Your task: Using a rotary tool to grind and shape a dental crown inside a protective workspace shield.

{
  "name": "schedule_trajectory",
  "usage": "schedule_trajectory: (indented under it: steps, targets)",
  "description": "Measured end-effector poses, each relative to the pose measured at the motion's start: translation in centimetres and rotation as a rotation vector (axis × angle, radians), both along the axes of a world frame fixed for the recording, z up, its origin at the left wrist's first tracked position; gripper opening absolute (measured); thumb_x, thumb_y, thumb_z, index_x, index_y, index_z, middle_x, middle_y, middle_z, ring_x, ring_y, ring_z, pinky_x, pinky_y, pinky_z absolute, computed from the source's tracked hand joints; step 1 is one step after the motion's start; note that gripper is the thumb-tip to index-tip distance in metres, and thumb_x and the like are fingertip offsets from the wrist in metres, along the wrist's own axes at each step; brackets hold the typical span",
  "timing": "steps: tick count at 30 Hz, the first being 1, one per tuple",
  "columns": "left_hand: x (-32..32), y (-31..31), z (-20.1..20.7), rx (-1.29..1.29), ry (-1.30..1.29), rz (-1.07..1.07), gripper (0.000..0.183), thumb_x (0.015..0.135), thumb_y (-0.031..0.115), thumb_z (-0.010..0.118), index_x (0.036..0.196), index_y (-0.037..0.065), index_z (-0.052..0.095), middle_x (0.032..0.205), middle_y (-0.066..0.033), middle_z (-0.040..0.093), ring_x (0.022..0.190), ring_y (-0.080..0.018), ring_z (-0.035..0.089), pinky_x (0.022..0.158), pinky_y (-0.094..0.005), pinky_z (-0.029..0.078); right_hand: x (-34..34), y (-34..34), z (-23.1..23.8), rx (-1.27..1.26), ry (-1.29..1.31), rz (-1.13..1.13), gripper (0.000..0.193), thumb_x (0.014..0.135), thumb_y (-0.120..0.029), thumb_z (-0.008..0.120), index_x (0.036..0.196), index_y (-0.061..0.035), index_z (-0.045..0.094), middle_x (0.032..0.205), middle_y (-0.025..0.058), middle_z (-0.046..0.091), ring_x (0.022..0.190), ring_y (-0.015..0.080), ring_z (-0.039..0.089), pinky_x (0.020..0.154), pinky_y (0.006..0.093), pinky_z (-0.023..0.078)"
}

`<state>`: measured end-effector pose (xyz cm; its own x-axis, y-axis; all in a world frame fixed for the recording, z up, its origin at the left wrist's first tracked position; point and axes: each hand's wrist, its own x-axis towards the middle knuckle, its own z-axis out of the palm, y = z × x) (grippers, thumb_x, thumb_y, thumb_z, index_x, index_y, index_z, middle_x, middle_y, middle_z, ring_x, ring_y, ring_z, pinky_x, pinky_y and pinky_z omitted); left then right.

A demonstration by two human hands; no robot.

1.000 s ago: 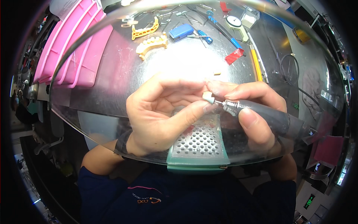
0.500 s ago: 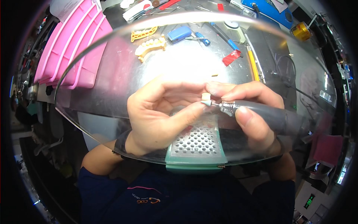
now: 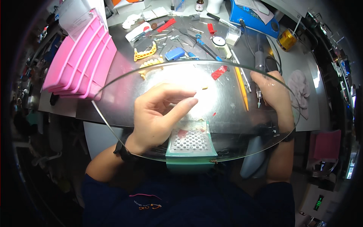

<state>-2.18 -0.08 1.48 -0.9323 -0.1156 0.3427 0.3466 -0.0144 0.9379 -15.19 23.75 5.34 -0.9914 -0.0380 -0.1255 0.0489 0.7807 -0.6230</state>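
Over the bright spot of the metal bench, my left hand (image 3: 154, 113) is curled, thumb and forefinger tips drawn close together. Glare hides what they pinch, if anything. My right hand (image 3: 274, 90) is out at the right, its fingers over the grey rotary handpiece (image 3: 259, 57). The handpiece points toward me, and a small pale pointed bur (image 3: 259, 103) shows at its lower end. Below my left hand lies a green-framed perforated tray (image 3: 191, 142). A small yellowish piece (image 3: 204, 88) rests just beyond my left fingertips.
A clear curved shield (image 3: 196, 62) spans above both hands. Stacked pink trays (image 3: 81, 60) stand left. Yellow dental models (image 3: 145, 53), a blue block (image 3: 174, 53), a yellow pencil (image 3: 241, 89) and red strips (image 3: 219, 72) lie beyond. A blue control unit (image 3: 255, 19) and gold can (image 3: 287, 39) sit far right.
My right hand has moved right with the handpiece, away from my left hand. The handpiece has turned to point toward me. The small tooth crown at my left fingertips is no longer clearly visible.
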Motion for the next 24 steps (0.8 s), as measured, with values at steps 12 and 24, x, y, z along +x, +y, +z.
schedule_trajectory:
  steps: [12,24]
  targets:
    - [-2.0,-2.9,3.6,-0.729,0.090,-0.032,0.031,0.077,0.012,0.072,0.107,0.003,0.064,0.098,-0.0072,0.064,0.081,-0.0128,0.059,0.062,-0.0239,0.047,-4.8,-0.2,3.7,-1.517,-0.093,0.091,0.024,0.086,-0.027,0.062,0.073,-0.0116,0.049,0.064,0.0004,0.046,0.056,0.0108,0.042,0.058,0.0259,0.037]
    - [-13.9,1.2,7.6,-0.360,-0.471,-0.742,0.028,0.087,0.023,0.056,0.073,0.000,0.062,0.074,-0.0084,0.064,0.076,-0.0174,0.063,0.076,-0.0322,0.048,-6.3,-8.4,5.2,-1.851,-0.453,0.970,0.033,0.085,-0.030,0.048,0.057,-0.0158,0.037,0.046,-0.0040,0.031,0.040,0.0100,0.029,0.055,0.0305,0.034]
